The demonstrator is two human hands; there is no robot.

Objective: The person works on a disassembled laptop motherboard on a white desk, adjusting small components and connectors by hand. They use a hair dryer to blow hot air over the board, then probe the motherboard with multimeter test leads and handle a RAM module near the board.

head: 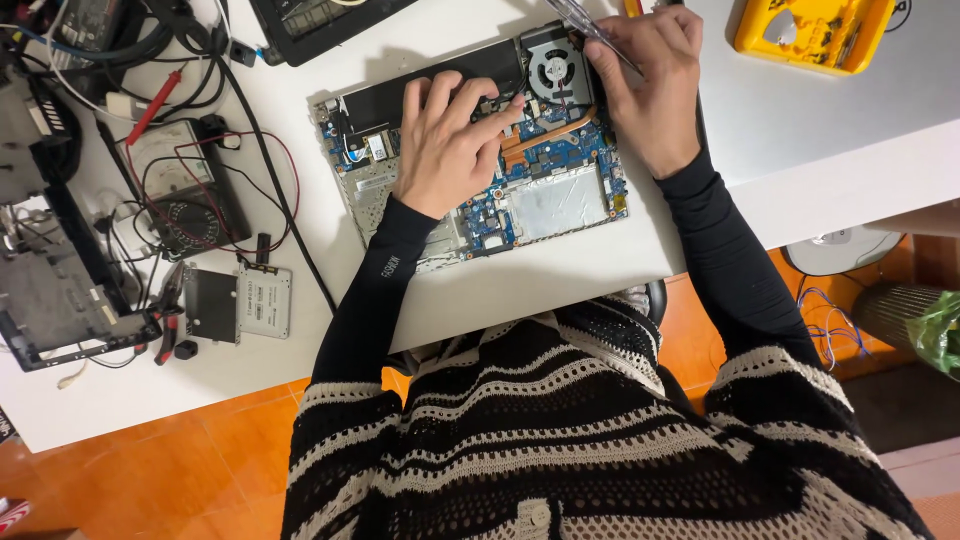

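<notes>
Fingers of the left hand lay spread, unclenched, on the opened laptop, tips toward the cooling fan. Nearer it, the right hand gripped what looked like a screwdriver, angled up-left.

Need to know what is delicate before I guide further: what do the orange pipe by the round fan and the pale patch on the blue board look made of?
The bent orange pipe beside the round grey fan looks like bare copper, with a warm dull sheen. The pale rectangular patch on the blue circuit board looks like thin crinkled foil or film, matte silver; I can't tell which.
</notes>
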